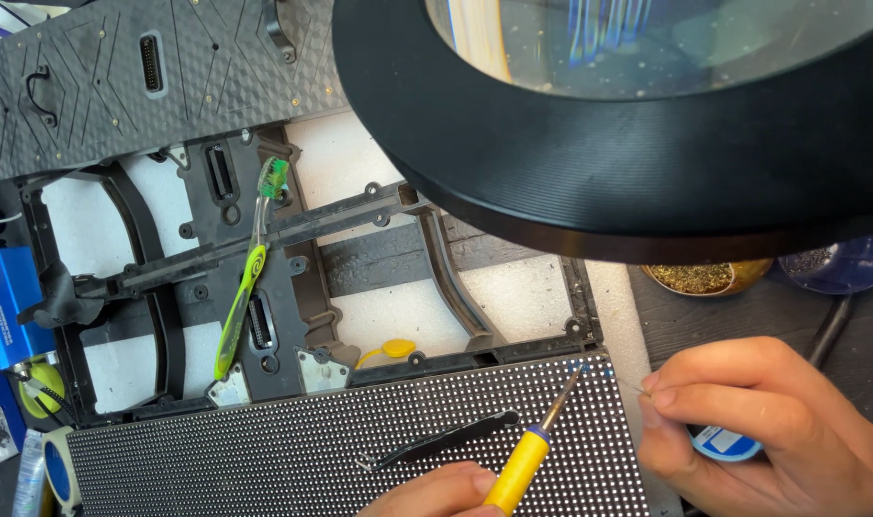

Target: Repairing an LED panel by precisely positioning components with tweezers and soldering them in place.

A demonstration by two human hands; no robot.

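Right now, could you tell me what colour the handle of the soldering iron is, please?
Yellow, with a dark collar; the soldering iron shows best in the head view.

Dark workbench under black frame, brass bowl

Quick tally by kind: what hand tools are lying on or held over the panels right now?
Soldering iron, in left hand: 1
Tweezers: 1
Toothbrush: 1
Solder spool, in right hand: 1
Total: 4
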